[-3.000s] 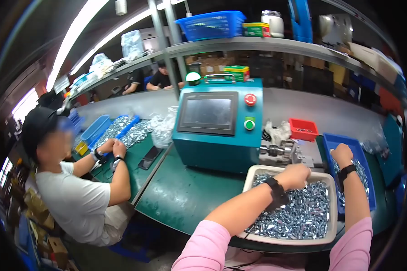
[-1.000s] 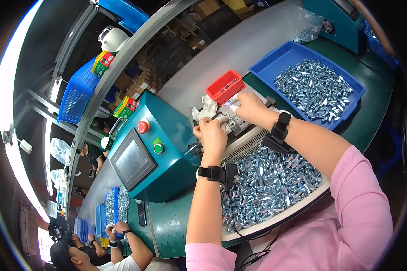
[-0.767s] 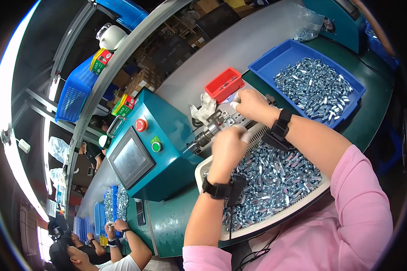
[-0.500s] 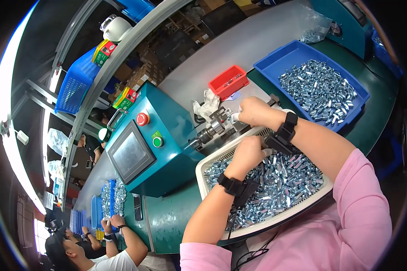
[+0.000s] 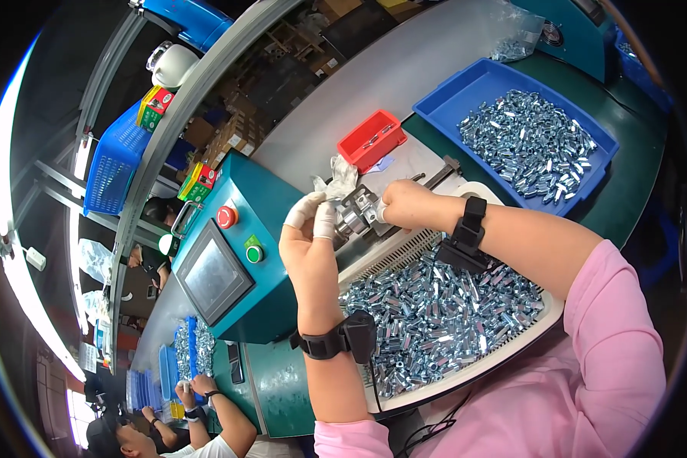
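Note:
My left hand, with white covers on thumb and forefinger, is at the left side of a steel clamping fixture on the teal machine. Its thumb and forefinger are pinched; what they hold, if anything, is hidden. On the fixture's right side rests my right hand, fingers curled, and what lies inside them is hidden too. Below both hands stands a cream basket heaped with small shiny hexagonal metal pieces. More such pieces lie in a blue tray at the far right.
Behind the fixture are a red bin with a few parts and a crumpled white glove. The machine carries a screen, a red button and a green button. A co-worker sits at the lower left.
My left hand has left the metal pieces in the basket and risen up and left to the fixture. My right hand stays by the fixture. The whole view has shifted slightly.

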Tool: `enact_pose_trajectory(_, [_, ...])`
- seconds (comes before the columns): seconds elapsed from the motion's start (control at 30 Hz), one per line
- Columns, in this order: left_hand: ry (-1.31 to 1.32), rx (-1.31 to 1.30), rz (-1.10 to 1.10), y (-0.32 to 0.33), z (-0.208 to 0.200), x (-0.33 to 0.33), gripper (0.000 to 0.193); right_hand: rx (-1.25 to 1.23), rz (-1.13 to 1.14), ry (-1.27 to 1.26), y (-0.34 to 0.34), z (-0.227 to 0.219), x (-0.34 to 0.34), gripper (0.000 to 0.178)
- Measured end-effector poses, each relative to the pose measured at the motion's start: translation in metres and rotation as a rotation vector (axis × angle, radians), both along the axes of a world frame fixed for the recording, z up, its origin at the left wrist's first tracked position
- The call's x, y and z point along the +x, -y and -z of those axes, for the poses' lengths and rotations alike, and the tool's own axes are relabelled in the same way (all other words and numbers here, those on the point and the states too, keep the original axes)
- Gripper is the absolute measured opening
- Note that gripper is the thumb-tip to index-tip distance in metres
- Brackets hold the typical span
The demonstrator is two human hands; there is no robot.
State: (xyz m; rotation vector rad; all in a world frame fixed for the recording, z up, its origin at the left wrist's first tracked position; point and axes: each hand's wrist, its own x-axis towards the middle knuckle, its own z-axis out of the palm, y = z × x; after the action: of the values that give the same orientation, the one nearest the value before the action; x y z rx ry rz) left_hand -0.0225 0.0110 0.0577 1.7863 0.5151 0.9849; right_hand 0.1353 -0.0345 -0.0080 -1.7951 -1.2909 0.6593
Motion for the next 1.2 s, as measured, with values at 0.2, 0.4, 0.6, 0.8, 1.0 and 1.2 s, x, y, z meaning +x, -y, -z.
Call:
enact_pose_trajectory(0.2, [0.114,-0.13,0.034,0.007,-0.002,0.008,0.023,-0.016,0.002,-0.028,0.002,-0.004,-0.004,0.022])
enact_pose_trajectory(0.4, [0.163,-0.094,0.005,-0.005,0.018,0.018,0.025,-0.048,0.016,-0.019,-0.002,-0.002,-0.004,0.021])
enact_pose_trajectory(0.6, [0.2,-0.063,-0.046,-0.019,0.039,0.028,0.028,-0.018,0.093,0.042,-0.002,-0.002,-0.008,0.02])
enact_pose_trajectory(0.8, [0.186,-0.073,-0.056,-0.028,0.054,0.029,0.027,0.025,0.121,0.154,-0.008,0.006,0.0,0.022])
enact_pose_trajectory(1.0, [0.176,0.163,-0.228,-0.049,0.071,0.03,0.026,-0.136,0.055,0.236,-0.005,-0.016,-0.005,0.025])
enact_pose_trajectory(1.2, [-0.032,0.482,-0.376,-0.046,0.066,0.028,0.025,0.101,0.221,0.755,-0.02,-0.007,-0.014,0.021])
